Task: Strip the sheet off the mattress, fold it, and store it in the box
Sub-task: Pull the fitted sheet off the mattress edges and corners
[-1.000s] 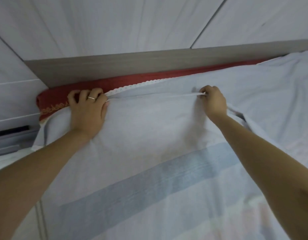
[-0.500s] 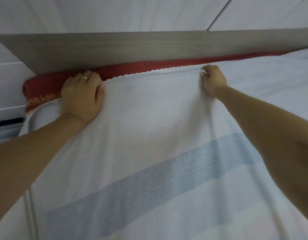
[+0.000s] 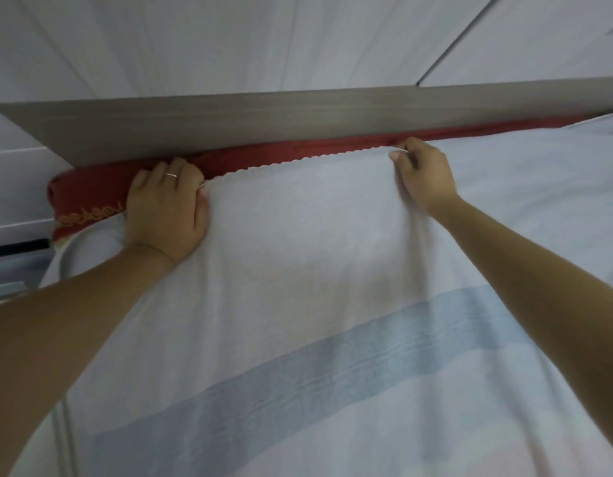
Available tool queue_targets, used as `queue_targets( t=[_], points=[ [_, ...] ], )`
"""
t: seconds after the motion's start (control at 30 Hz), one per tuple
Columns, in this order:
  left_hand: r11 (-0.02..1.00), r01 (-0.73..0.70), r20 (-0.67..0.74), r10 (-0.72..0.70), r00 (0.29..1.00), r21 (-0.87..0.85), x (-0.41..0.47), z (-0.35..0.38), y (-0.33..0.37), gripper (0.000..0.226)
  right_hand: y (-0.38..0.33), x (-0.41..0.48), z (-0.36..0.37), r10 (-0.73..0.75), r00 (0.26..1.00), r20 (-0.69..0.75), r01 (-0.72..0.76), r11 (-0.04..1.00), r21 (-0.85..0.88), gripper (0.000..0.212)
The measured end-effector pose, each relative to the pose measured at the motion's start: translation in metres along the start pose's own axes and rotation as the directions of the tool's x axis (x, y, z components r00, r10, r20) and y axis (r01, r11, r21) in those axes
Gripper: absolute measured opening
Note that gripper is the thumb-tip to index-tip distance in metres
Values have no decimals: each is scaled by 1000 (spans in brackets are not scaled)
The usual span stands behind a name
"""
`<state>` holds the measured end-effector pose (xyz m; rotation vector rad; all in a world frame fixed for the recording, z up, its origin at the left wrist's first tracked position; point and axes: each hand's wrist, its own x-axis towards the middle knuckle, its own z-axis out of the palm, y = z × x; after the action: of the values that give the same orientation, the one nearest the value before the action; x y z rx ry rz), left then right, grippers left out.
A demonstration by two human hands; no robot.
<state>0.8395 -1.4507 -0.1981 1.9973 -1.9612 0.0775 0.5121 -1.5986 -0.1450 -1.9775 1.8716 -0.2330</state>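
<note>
Grey wooden headboard, pale panelled wall behind; dim light

Bedroom in a home. Evidence: mattress in red fabric with gold embroidered trim, covered by a pale sheet with a blue stripe and a scalloped edge. Grey wood-grain headboard runs along the mattress's far side. Pale panelled wall behind it. White furniture fronts at left; can't tell what unit.

Headboard blocks reach beyond mattress; room open above sheet.
</note>
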Motion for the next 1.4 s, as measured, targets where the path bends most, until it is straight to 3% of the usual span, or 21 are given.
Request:
queue_targets(
  t=[0.23,0.43,0.57,0.73,0.83,1.0,1.13,1.2,1.4],
  points=[
    [999,-46,-10,47,999,28,0,8,-6,19,10,26,5,-134,991,-17,123,949,-291,35],
    [998,-44,-22,45,999,39,0,11,-6,17,10,28,20,-20,990,-142,-23,956,-293,45],
    [999,-28,17,27,999,45,0,8,-4,20,5,19,26,-83,990,-110,27,897,-441,26],
    [999,-17,27,16,1000,49,0,8,-7,20,18,-15,9,49,969,-244,-178,820,-543,30],
    [999,-12,25,11,1000,44,0,7,-5,20,31,-27,-4,189,954,-235,-276,859,-432,24],
    [999,13,58,-16,998,41,1,7,-2,22,25,-25,5,284,932,-226,-329,924,-197,29],
    [998,3,122,-11,992,64,1,2,-1,20,3,-16,24,501,829,-251,-488,865,114,33],
    [998,-10,127,2,992,63,2,0,-1,19,-3,-4,21,549,772,-319,-535,833,138,32],
    [997,-20,122,10,992,79,4,4,-3,23,14,23,30,281,893,-352,-328,941,-80,30]
  ],
)
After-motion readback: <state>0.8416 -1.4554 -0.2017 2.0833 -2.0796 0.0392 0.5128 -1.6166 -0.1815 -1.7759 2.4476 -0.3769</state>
